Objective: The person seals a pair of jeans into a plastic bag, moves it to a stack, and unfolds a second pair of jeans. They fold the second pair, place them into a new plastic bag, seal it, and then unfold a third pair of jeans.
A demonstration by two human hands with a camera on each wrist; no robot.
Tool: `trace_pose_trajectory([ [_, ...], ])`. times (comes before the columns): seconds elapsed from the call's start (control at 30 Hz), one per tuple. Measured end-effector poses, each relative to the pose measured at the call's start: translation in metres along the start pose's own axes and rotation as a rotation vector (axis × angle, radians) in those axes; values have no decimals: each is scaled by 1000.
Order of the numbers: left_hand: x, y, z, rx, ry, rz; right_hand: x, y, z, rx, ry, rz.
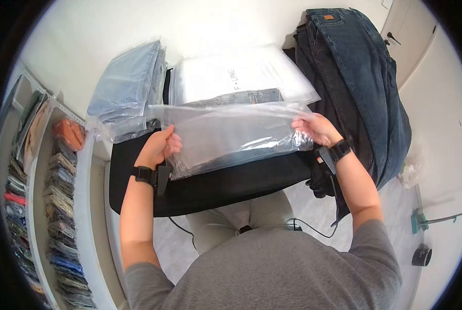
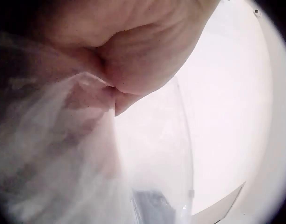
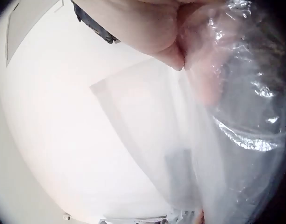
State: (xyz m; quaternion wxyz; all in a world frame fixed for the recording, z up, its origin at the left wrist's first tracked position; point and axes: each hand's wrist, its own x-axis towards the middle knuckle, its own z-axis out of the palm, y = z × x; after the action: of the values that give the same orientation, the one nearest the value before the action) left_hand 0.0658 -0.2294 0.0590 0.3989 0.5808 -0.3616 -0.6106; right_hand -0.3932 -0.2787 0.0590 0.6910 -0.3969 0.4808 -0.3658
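A clear plastic bag (image 1: 215, 132) is stretched between both hands above the black table, with dark folded fabric showing through its lower part. My left hand (image 1: 163, 143) pinches the bag's left side; the left wrist view shows the plastic (image 2: 54, 172) gathered at thumb and fingers. On the other side, my right hand (image 1: 317, 130) pinches the right side near the upper edge. Fingers show through the shiny film (image 3: 245, 154) in the right wrist view. Just behind the bag's upper edge appears the waistband of grey jeans (image 1: 264, 96).
A stack of clear bags with printed lettering (image 1: 205, 70) lies behind. Bagged light-blue jeans (image 1: 125, 82) are piled at left, and dark jeans (image 1: 362, 77) are heaped at right. Shelves (image 1: 32, 191) of folded clothes stand far left. The black table (image 1: 225, 188) has its front edge near the person.
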Motion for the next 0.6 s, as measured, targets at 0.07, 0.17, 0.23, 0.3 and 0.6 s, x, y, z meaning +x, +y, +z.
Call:
trace_pose_trajectory([
  [0.07, 3, 0, 0, 53, 20, -26, 2, -1, -3, 0, 1, 3],
  [0.17, 14, -8, -10, 91, -6, -28, -1, 11, -11, -33, 46, -26],
  [0.23, 15, -11, -12, 68, -53, 5, -16, 17, -11, -16, 65, -172],
  [0.3, 12, -13, -13, 21, -27, 46, -36, 24, -9, -40, 104, -147],
  [0.6, -88, -50, 0, 262, 306, 272, -62, 71, 10, -34, 260, -406],
])
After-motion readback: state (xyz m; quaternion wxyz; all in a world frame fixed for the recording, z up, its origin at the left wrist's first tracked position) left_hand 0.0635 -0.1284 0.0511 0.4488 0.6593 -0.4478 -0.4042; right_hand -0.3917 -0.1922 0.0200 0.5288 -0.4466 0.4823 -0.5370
